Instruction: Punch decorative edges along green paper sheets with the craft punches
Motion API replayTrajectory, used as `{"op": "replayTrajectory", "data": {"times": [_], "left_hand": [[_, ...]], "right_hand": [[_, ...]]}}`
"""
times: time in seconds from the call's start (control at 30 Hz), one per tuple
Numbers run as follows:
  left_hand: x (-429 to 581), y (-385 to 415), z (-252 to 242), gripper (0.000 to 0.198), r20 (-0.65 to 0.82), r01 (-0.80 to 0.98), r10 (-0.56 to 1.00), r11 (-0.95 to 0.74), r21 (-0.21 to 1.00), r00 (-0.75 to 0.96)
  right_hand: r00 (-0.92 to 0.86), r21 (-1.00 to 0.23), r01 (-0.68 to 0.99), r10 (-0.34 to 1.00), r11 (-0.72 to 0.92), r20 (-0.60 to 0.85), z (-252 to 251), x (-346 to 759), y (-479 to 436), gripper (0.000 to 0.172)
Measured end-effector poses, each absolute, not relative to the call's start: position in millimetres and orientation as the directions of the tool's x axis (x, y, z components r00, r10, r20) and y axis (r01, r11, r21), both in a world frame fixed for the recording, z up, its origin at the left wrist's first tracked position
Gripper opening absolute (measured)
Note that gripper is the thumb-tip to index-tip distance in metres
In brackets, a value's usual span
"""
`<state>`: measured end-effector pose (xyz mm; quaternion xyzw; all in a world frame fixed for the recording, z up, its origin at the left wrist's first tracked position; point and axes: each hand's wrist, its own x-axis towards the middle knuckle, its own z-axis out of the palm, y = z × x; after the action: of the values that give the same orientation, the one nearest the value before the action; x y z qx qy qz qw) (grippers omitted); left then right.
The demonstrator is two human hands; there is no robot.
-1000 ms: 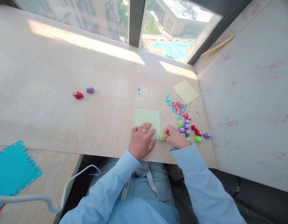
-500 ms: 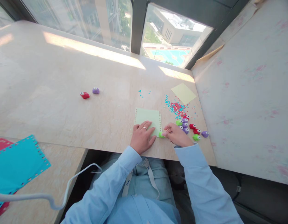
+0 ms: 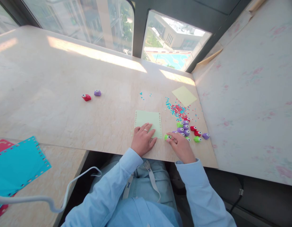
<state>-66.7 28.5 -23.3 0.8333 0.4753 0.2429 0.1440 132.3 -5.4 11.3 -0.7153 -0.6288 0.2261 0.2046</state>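
A pale green sheet of paper (image 3: 147,117) lies on the table, with rows of small punched holes down its left and right edges. My left hand (image 3: 143,138) rests on its lower part, open, fingers spread and a ring on one of them. Just right of the sheet, apart from it, my right hand (image 3: 180,145) is closed on a small green craft hole punch (image 3: 167,137). Behind that hand sits a cluster of purple, red and green hole punches (image 3: 185,127), partly hidden by the fingers.
Red and blue punched bits (image 3: 178,109) are scattered beyond the punches, near a yellowish paper square (image 3: 184,96). A red punch (image 3: 86,97) and a purple punch (image 3: 97,92) stand farther left. Blue punched sheets (image 3: 20,167) and a white cable (image 3: 70,189) are at lower left.
My right hand has moved right with the green hole punch, which was at the sheet's lower right corner and is now off it. My left hand stays on the paper.
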Motion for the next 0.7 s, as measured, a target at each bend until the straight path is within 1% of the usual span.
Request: {"op": "replayTrajectory", "data": {"times": [0.3,0.57,0.63,0.7], "left_hand": [[-65,26,-22,0.031,0.246,0.756,0.863,-0.505,0.416,0.441],[-61,22,-1,0.036,0.137,0.833,0.903,-0.429,0.348,0.407],[-63,24,8,0.032,0.150,0.824,0.903,-0.430,0.369,0.403],[-68,30,16,0.029,0.220,0.802,0.895,-0.446,0.397,0.388]], "right_hand": [[0.140,-0.577,0.811,0.990,-0.095,0.035,5,126,-7,0.034],[0.187,-0.607,0.784,0.982,-0.130,0.032,-5,125,-17,0.038],[0.205,-0.610,0.779,0.978,-0.142,0.034,-6,124,-19,0.038],[0.216,-0.623,0.768,0.976,-0.147,0.037,-7,123,-19,0.039]]}}
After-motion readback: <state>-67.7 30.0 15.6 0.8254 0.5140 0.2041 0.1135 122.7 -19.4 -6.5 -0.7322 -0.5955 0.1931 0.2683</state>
